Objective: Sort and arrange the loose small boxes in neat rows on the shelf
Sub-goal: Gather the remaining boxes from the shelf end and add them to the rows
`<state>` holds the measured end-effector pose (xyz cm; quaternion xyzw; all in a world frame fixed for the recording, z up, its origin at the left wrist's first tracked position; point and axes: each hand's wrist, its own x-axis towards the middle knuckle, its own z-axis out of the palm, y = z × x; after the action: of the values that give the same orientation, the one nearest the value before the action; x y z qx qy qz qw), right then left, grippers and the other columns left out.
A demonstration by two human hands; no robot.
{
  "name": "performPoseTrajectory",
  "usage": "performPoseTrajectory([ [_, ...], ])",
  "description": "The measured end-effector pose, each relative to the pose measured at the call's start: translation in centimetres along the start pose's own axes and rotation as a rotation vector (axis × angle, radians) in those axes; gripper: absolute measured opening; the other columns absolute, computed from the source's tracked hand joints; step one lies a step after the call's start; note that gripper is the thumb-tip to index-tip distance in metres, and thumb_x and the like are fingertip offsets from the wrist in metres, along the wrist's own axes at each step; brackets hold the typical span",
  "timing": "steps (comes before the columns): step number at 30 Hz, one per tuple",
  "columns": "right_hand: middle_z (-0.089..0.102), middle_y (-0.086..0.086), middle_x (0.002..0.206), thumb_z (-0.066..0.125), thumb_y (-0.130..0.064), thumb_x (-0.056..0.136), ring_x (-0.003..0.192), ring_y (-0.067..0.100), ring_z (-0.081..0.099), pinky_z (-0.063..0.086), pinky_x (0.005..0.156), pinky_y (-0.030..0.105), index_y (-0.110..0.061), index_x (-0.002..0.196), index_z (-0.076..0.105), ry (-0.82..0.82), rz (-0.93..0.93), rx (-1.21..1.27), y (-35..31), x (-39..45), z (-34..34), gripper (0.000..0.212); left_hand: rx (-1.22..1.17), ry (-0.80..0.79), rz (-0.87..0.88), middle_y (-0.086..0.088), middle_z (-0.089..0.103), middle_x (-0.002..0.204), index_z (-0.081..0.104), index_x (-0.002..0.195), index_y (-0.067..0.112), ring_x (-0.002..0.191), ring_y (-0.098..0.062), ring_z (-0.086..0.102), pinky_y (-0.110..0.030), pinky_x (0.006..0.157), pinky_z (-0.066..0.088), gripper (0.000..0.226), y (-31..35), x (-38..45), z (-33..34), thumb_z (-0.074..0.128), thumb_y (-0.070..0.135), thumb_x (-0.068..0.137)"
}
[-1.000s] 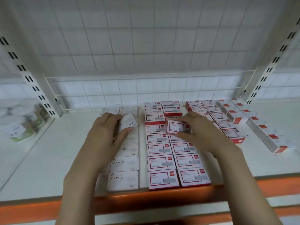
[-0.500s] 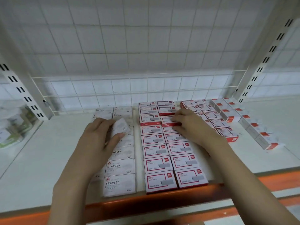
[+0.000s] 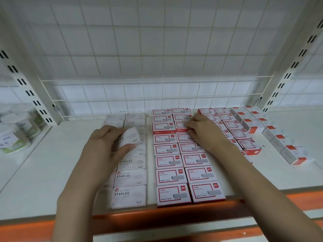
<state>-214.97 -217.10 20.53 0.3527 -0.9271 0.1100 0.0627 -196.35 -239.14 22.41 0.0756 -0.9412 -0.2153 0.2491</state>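
Note:
Small staple boxes lie in rows on a white shelf. White boxes marked STAPLES fill the left rows. Two rows of red-and-white boxes run front to back at the centre. My left hand grips a tilted white staples box between thumb and fingers above the white rows. My right hand holds a red-and-white box on top of the right centre row, near the back, with its fingers curled on it.
More red-and-white boxes lie in slanted rows on the right, with a line of boxes on their sides beyond. A wire grid panel backs the shelf. Slotted uprights flank it. Plastic jars stand far left. An orange rail edges the front.
My right hand has carried the red-and-white box from mid-row toward the back and lowered it onto the row. My left hand stays put with its white box.

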Motion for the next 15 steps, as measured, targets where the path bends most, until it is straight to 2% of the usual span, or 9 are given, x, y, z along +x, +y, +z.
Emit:
performPoseTrajectory([
  [3, 0.055, 0.004, 0.12, 0.05, -0.022, 0.092, 0.117, 0.024, 0.046, 0.048, 0.089, 0.042, -0.016, 0.119, 0.061, -0.006, 0.007, -0.003, -0.2, -0.4, -0.2, 0.029, 0.009, -0.014, 0.007, 0.003, 0.058, 0.095, 0.067, 0.11, 0.01, 0.089, -0.025, 0.053, -0.028, 0.078, 0.035, 0.053, -0.2, -0.4, -0.2, 0.061, 0.046, 0.071],
  [6, 0.055, 0.002, 0.12, 0.052, -0.029, 0.091, 0.116, 0.023, 0.047, 0.048, 0.089, 0.041, -0.017, 0.122, 0.058, 0.028, -0.003, 0.04, -1.3, -1.2, -0.4, 0.034, 0.007, -0.042, -0.018, 0.004, 0.059, 0.098, 0.067, 0.109, 0.009, 0.093, -0.026, 0.054, -0.027, 0.079, 0.034, 0.051, -0.6, -1.0, -0.6, 0.063, 0.039, 0.068],
  [9, 0.056, 0.001, 0.12, 0.053, -0.028, 0.091, 0.116, 0.021, 0.048, 0.047, 0.09, 0.038, -0.016, 0.125, 0.057, 0.075, -0.048, 0.125, -3.5, -2.1, -0.4, 0.036, -0.023, -0.083, -0.055, 0.006, 0.06, 0.099, 0.068, 0.108, 0.012, 0.096, -0.022, 0.053, -0.012, 0.081, 0.033, 0.049, -1.2, -2.1, -1.0, 0.07, 0.036, 0.066],
  [12, 0.056, 0.0, 0.12, 0.053, -0.026, 0.091, 0.114, 0.02, 0.049, 0.047, 0.088, 0.035, -0.016, 0.124, 0.057, 0.075, -0.084, 0.19, -6.0, -2.8, -0.3, 0.035, -0.057, -0.078, -0.098, 0.009, 0.058, 0.1, 0.068, 0.108, 0.012, 0.098, -0.015, 0.051, 0.002, 0.082, 0.027, 0.045, -1.7, -3.5, -1.5, 0.082, 0.022, 0.067],
  [15, 0.055, 0.001, 0.121, 0.053, -0.026, 0.092, 0.11, 0.021, 0.051, 0.045, 0.086, 0.032, -0.015, 0.123, 0.058, 0.046, -0.134, 0.224, -8.2, -3.5, 0.1, 0.034, -0.075, -0.094, -0.109, 0.011, 0.059, 0.102, 0.069, 0.107, 0.015, 0.1, -0.01, 0.052, 0.005, 0.084, 0.025, 0.044, -2.1, -5.2, -2.3, 0.082, 0.021, 0.065],
])
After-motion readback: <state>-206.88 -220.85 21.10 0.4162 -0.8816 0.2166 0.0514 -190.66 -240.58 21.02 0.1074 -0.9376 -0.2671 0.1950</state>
